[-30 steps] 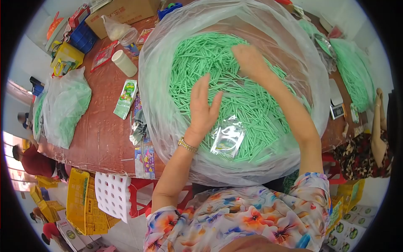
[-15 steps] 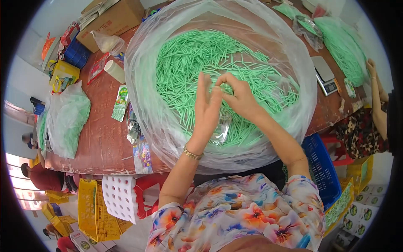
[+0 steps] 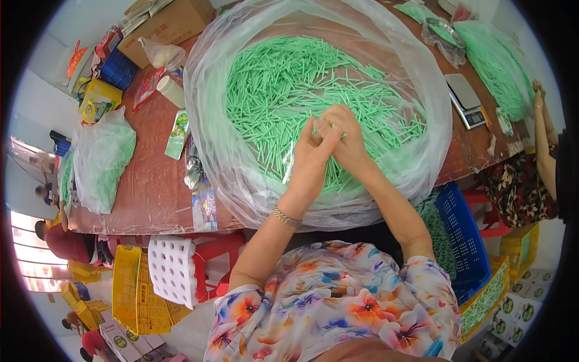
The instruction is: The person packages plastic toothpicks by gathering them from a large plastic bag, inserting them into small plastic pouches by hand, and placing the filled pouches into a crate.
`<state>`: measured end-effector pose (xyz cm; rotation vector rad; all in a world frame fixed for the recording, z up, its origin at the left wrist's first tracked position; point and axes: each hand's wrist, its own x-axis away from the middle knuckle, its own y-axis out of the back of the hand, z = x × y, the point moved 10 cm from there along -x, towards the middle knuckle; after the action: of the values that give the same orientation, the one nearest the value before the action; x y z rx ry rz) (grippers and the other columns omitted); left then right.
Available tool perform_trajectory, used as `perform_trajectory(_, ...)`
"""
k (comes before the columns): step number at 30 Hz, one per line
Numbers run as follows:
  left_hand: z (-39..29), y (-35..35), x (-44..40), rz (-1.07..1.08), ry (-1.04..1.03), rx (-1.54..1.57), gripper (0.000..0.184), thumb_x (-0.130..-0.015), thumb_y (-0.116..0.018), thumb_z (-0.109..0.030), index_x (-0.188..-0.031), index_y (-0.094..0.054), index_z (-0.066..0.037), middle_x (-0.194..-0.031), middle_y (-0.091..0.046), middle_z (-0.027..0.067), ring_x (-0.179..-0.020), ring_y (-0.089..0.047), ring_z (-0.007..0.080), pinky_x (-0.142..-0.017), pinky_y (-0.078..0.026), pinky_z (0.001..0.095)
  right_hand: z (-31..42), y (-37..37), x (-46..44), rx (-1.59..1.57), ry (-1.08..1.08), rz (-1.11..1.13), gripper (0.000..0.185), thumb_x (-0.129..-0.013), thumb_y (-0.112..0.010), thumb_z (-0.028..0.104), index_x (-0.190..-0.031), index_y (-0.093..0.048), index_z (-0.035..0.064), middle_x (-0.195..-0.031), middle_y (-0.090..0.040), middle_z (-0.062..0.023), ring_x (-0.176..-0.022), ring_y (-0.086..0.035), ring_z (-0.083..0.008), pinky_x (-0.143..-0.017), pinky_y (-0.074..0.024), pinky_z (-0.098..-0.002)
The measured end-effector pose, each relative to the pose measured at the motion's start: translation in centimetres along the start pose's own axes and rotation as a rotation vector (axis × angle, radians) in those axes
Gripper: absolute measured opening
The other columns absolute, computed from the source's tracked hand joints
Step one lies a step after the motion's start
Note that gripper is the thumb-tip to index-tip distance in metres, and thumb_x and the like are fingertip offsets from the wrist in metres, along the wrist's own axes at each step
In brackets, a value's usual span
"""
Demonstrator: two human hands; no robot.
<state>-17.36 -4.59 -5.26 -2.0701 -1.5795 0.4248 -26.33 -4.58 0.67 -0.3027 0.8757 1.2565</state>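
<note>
My left hand (image 3: pixel 319 148) and my right hand (image 3: pixel 347 136) meet over a heap of thin green sticks (image 3: pixel 277 78). The fingers of both are closed around a small bunch of these sticks, of which only bits of green show between the fingers. The heap lies inside a large clear plastic bag (image 3: pixel 208 120) with its rim rolled open on the table. Beside my left hand, a clear plastic container (image 3: pixel 288 164) with bright glare rests on the sticks, partly hidden by that hand.
On the red-brown table (image 3: pixel 151 199) are a white cup (image 3: pixel 170 90), a green packet (image 3: pixel 177 136), a filled bag (image 3: pixel 105 160) and a digital scale (image 3: pixel 465 102). A blue crate (image 3: pixel 464 235) stands at right. Another person's arm (image 3: pixel 543 133) is at far right.
My hands have come together, the left closing against the right where its fingers were stretched out before. The view has shifted slightly, and the clear container now appears further left.
</note>
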Motion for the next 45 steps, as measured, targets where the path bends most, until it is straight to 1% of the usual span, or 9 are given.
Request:
perform_trajectory(3, -1.2, 3.3, 1.4, -0.014, 0.007, -0.162, 0.060, -0.085, -0.075, -0.024, -0.131, -0.050, 0.006, -0.124, -0.057, 0.0122, -0.108, -0.056, 0.0180, -0.092, -0.045, 0.0300, -1.2, 0.7, 1.2, -0.239, -0.103, 0.005, 0.023, -0.093, -0.064, 0.022, -0.082, -0.061, 0.0024, -0.074, -0.056, -0.0037, -0.070, -0.052, -0.0169, -0.064, -0.0410, -0.0314)
perform_trajectory(6, -5.9, 4.5, 3.8, -0.071, -0.584, -1.261, 0.050, -0.076, -0.079, -0.025, -0.116, -0.062, 0.000, -0.111, -0.059, 0.0155, -0.096, -0.058, 0.0337, -0.084, -0.045, 0.0409, -4.9, -1.1, 3.8, -0.476, -0.578, 0.200, 0.032, -0.099, -0.057, 0.031, -0.085, -0.059, 0.0024, -0.057, -0.045, 0.0038, -0.053, -0.040, -0.0052, -0.049, -0.0346, -0.0245)
perform_trajectory(9, -3.9, 5.3, 4.8, -0.067, -0.566, -1.701, 0.048, -0.072, -0.081, -0.027, -0.109, -0.063, -0.002, -0.099, -0.059, 0.0137, -0.087, -0.056, 0.0323, -0.076, -0.042, 0.0439, -5.6, -2.1, 5.2, -0.376, -0.604, 0.333, 0.031, -0.100, -0.056, 0.031, -0.086, -0.060, 0.0029, -0.059, -0.046, 0.0030, -0.054, -0.041, -0.0055, -0.050, -0.0348, -0.0249)
perform_trajectory(17, -3.2, 8.8, 2.8, -0.161, -0.392, -1.531, 0.023, -0.074, -0.078, -0.020, -0.089, -0.068, -0.007, -0.075, -0.061, 0.0076, -0.078, -0.057, 0.0287, -0.069, -0.040, 0.0423, -6.3, -2.1, 5.6, -0.306, -0.570, 0.360, 0.027, -0.099, -0.057, 0.025, -0.096, -0.066, 0.0000, -0.069, -0.061, -0.0034, -0.063, -0.055, -0.0101, -0.060, -0.0448, -0.0263)
perform_trajectory(23, -7.8, 6.3, 4.8, -0.210, -0.783, -1.252, 0.010, -0.081, -0.072, -0.006, -0.090, -0.070, -0.005, -0.083, -0.067, 0.0075, -0.076, -0.061, 0.0228, -0.069, -0.045, 0.0351, -3.4, -0.6, 2.8, -0.194, -0.341, 0.268, 0.024, -0.094, -0.063, 0.020, -0.109, -0.066, 0.0009, -0.090, -0.065, -0.0026, -0.080, -0.053, -0.0094, -0.075, -0.0452, -0.0271)
perform_trajectory(25, -4.5, 8.7, 2.5, -0.123, -0.232, -0.706, 0.012, -0.085, -0.070, -0.004, -0.097, -0.070, -0.001, -0.089, -0.069, 0.0031, -0.076, -0.061, 0.0112, -0.066, -0.046, 0.0267, -2.5, -0.9, 2.2, -0.200, -0.428, 0.336, 0.027, -0.088, -0.069, 0.018, -0.110, -0.067, 0.0020, -0.093, -0.067, -0.0038, -0.079, -0.053, -0.0100, -0.074, -0.0451, -0.0279)
perform_trajectory(28, -2.9, 8.0, 1.8, -0.010, -0.024, -0.377, 0.014, -0.087, -0.070, -0.004, -0.100, -0.070, 0.002, -0.092, -0.069, 0.0007, -0.076, -0.057, 0.0037, -0.063, -0.044, 0.0214, -1.9, -2.1, 2.2, -0.170, -0.400, 0.445, 0.022, -0.083, -0.073, 0.017, -0.097, -0.068, 0.0015, -0.081, -0.062, -0.0021, -0.073, -0.048, -0.0073, -0.068, -0.0423, -0.0253)
perform_trajectory(41, -1.7, 7.2, 1.8, -0.076, -0.161, -0.576, 0.008, -0.091, -0.067, -0.007, -0.088, -0.069, 0.000, -0.075, -0.062, -0.0029, -0.066, -0.048, 0.0018, -0.057, -0.038, 0.0193, -2.1, 1.1, 0.6, -0.350, -0.499, 0.174, 0.026, -0.095, -0.061, 0.022, -0.086, -0.067, -0.0009, -0.065, -0.057, 0.0012, -0.063, -0.048, -0.0078, -0.057, -0.0393, -0.0281)
perform_trajectory(45, -3.0, 5.5, 2.4, 0.017, -0.417, -0.712, 0.011, -0.090, -0.067, -0.005, -0.098, -0.069, 0.002, -0.084, -0.067, 0.0041, -0.074, -0.057, 0.0092, -0.066, -0.046, 0.0240, -1.5, 2.1, -1.4, -0.470, -0.420, 0.065, 0.041, -0.103, -0.045, 0.030, -0.084, -0.065, 0.0006, -0.071, -0.058, -0.0029, -0.074, -0.054, -0.0105, -0.075, -0.0436, -0.0288)
